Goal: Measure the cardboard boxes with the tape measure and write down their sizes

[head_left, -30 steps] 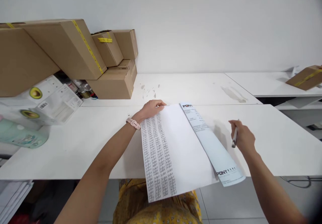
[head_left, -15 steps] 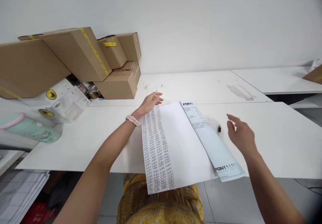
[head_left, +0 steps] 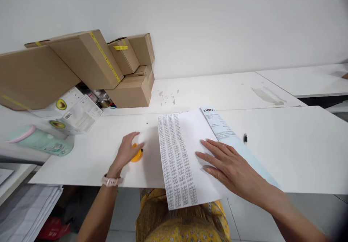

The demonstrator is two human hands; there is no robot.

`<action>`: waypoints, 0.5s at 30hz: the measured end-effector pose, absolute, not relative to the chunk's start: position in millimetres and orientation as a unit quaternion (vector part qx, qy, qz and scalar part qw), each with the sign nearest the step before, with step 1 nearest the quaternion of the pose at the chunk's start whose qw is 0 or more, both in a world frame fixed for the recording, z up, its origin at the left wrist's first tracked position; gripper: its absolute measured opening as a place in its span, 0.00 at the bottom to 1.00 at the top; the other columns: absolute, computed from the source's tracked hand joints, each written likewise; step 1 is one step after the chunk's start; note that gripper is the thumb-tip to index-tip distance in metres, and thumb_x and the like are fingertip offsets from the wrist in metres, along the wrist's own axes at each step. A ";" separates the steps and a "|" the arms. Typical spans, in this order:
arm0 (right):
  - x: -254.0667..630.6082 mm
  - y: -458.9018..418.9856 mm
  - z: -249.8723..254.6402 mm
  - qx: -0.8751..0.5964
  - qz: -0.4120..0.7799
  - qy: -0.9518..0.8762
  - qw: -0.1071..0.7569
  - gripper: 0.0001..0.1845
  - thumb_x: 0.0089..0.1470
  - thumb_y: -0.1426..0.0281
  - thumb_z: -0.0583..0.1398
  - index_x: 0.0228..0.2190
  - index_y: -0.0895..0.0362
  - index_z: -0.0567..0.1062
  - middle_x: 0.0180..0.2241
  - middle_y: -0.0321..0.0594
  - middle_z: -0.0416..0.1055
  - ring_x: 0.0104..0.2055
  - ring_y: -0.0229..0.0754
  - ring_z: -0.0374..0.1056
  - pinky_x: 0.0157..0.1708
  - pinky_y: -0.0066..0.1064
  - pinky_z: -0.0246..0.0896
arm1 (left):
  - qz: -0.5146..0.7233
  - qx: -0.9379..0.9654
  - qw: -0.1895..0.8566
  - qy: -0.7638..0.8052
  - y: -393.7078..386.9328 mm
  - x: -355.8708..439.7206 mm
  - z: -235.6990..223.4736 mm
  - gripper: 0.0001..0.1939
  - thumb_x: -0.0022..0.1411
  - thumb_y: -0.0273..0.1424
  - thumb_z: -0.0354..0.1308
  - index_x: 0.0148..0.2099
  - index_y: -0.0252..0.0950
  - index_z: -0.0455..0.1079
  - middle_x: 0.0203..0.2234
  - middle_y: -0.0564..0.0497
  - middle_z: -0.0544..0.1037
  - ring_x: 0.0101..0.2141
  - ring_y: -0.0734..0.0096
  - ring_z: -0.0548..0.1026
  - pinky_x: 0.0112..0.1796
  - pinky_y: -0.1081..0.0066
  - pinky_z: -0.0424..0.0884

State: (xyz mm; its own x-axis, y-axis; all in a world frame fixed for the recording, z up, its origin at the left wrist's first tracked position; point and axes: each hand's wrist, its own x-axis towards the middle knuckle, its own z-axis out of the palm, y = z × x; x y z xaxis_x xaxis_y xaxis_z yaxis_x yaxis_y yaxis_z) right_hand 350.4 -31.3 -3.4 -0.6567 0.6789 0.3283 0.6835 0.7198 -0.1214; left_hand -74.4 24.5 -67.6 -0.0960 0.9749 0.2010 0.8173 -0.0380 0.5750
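Note:
My left hand [head_left: 126, 153], with a pale pink watch strap at the wrist, is over the table left of the papers. Its thumb and fingers are apart. Partly behind the thumb is a small round orange-yellow object [head_left: 136, 155] with a black bit, its kind unclear. My right hand [head_left: 230, 162] lies flat with fingers spread on a white sheet of paper [head_left: 190, 126]. Columns of handwriting fill the sheet's left side, and its lower edge hangs past the table edge. A light blue printed paper [head_left: 221, 129] marked PONY lies along the sheet's right side, partly under my right forearm.
A small black object [head_left: 245, 138] lies right of the blue paper. Cardboard boxes [head_left: 127, 93] are stacked at the back left. Near them are a white box with avocado pictures [head_left: 81, 115] and a mint-green bottle [head_left: 49, 144] lying on its side. The white table [head_left: 293, 155] extends right.
My left hand has come back from the sheet's top left corner to the table, where the orange-yellow object now shows. My right hand has moved left onto the sheet.

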 end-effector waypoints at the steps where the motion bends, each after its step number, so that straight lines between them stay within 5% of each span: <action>1: 350.6 -30.9 -4.4 -0.375 -0.009 -0.909 0.183 0.21 0.70 0.61 0.53 0.60 0.47 0.73 0.66 0.46 0.65 0.69 0.55 0.61 0.57 0.53 0.69 | 0.268 0.662 0.148 0.684 12.8 -81.3 -82.8 0.29 0.56 0.43 0.65 0.58 0.38 0.72 0.59 0.39 0.74 0.62 0.44 0.67 0.62 0.46 0.63; 5: 350.1 -31.5 -2.7 -0.376 -0.007 -0.906 0.193 0.20 0.70 0.63 0.53 0.59 0.46 0.74 0.66 0.43 0.66 0.67 0.54 0.63 0.56 0.53 0.70 | 0.223 0.655 0.190 0.696 -11.1 -87.1 -116.0 0.36 0.57 0.41 0.64 0.66 0.40 0.64 0.66 0.40 0.65 0.66 0.46 0.61 0.63 0.48 0.60; 9: 348.7 -32.0 -0.5 -0.382 0.007 -0.905 0.187 0.20 0.69 0.63 0.54 0.59 0.45 0.73 0.66 0.43 0.65 0.68 0.53 0.62 0.56 0.53 0.70 | 0.242 0.632 0.187 0.712 -6.9 -73.9 -110.4 0.33 0.58 0.40 0.61 0.65 0.38 0.65 0.61 0.39 0.70 0.62 0.46 0.66 0.61 0.48 0.62; 15: 348.9 -30.4 10.0 -0.381 0.028 -0.905 0.189 0.20 0.69 0.63 0.54 0.59 0.46 0.73 0.65 0.44 0.68 0.66 0.54 0.65 0.55 0.53 0.71 | 0.439 0.491 0.368 0.656 -16.4 -51.2 -57.8 0.43 0.53 0.48 0.68 0.66 0.37 0.61 0.54 0.38 0.77 0.51 0.51 0.77 0.48 0.56 0.74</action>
State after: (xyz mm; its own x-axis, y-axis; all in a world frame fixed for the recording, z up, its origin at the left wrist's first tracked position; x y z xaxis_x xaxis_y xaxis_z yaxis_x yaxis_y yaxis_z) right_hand 348.9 -30.4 10.0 -0.6388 0.6997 0.3198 0.6783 0.7084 -0.1949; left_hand -51.2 -16.4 -57.8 -0.2456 0.9680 -0.0522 0.3215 0.1322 0.9376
